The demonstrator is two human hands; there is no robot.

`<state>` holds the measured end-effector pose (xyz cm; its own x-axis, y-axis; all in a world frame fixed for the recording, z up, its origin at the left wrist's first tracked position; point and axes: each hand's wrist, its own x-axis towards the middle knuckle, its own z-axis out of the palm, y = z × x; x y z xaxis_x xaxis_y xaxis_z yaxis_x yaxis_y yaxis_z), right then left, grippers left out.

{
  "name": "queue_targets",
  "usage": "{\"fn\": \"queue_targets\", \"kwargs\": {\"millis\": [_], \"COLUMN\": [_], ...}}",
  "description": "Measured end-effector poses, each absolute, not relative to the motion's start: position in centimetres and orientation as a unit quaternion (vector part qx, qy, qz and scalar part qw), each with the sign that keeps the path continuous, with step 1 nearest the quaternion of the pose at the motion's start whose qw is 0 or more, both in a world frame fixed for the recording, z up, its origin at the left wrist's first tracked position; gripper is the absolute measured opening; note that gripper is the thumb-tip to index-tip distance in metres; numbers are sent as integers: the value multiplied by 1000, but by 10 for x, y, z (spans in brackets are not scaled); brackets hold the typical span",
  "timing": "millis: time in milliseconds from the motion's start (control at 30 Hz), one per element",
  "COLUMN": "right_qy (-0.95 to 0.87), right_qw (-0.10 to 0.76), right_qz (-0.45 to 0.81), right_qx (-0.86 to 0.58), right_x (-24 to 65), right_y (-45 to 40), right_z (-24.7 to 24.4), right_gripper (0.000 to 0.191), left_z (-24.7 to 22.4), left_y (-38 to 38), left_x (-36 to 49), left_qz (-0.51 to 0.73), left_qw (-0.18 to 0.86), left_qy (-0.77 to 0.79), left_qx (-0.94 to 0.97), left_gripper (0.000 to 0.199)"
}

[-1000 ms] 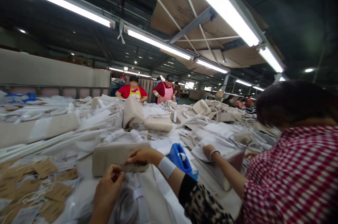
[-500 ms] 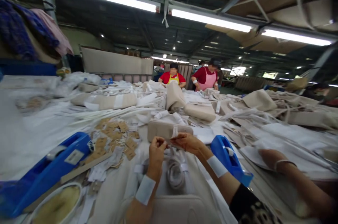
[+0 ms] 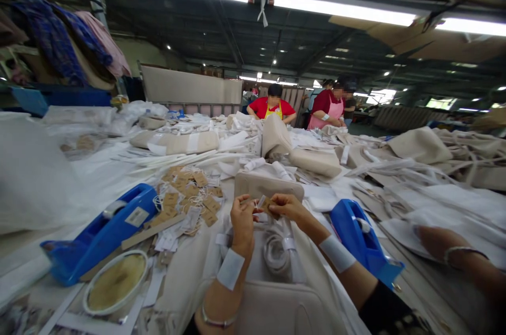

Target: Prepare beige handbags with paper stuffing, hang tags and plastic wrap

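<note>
In the head view, my right hand (image 3: 291,208) pinches a brown card hang tag (image 3: 270,207) between thumb and fingertips. Right beside it, my left hand (image 3: 243,223) has its fingers closed at the tag's white string (image 3: 259,204). Both hands are raised in front of a beige bag (image 3: 269,185). Below them lies another beige bag (image 3: 276,306), and a coiled, wrapped strap (image 3: 274,252) rests just above it. Tags with white strings are heaped in a pile (image 3: 185,198) left of my left hand.
Blue tape dispensers stand on the left (image 3: 105,235) and right (image 3: 361,240). A round dish (image 3: 115,281) sits at lower left. Another person's hand (image 3: 443,245) reaches in at right. Beige bags and white wrapping cover the table; two co-workers (image 3: 272,106) stand beyond.
The whole view has shifted, so things appear farther right. My right hand has turned from palm-up to a pinch, with the brown tag plainly showing. My left hand stays close to it.
</note>
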<state>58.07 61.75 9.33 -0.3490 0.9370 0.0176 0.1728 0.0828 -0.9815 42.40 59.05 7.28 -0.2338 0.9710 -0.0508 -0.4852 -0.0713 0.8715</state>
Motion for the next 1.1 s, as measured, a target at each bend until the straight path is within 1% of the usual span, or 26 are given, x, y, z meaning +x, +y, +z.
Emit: {"fn": "queue_targets", "kwargs": {"millis": [233,333,400,500,567,600,633,700,733,767,833,900,967,1000,1033,1100], "right_qy": [-691,-711,-720,-720,-710,-703,-697,-686,-682,-680,-686,-676,-635,-607,-580,-535], "right_qw": [278,254,250,271,293,303,312,326,332,337,348,374,413,434,454,493], "right_qz": [495,478,463,447,450,457,466,484,492,497,492,493,509,520,529,532], "right_qx": [-448,-449,-451,-457,-456,-453,-447,-434,-428,-420,-407,-401,-408,-415,-421,-433], "right_x": [583,581,579,575,574,575,576,580,582,584,586,586,586,587,587,591], "right_y": [632,642,646,646,643,640,637,629,625,620,613,607,603,602,602,600], "right_z": [100,104,105,102,99,97,96,96,97,99,103,106,105,102,98,87], "right_gripper": [18,12,10,10,12,14,16,23,27,31,38,34,29,30,32,36], "left_z": [74,77,82,91,94,95,95,94,93,92,91,90,88,86,83,77], "left_y": [590,586,581,572,570,570,572,575,577,578,579,580,582,584,585,588], "left_x": [425,426,428,429,427,425,424,421,421,421,422,424,425,425,426,427], "left_qz": [645,618,581,518,513,516,512,482,467,459,475,512,543,547,536,483], "left_qw": [518,484,410,224,122,100,104,167,200,224,242,274,337,361,370,347], "left_qy": [448,478,506,519,548,573,598,616,602,577,515,473,452,449,452,471], "left_qx": [340,394,487,642,650,629,608,601,616,637,671,663,623,607,609,652], "left_gripper": [35,36,34,28,29,29,28,14,5,5,10,9,18,24,30,37]}}
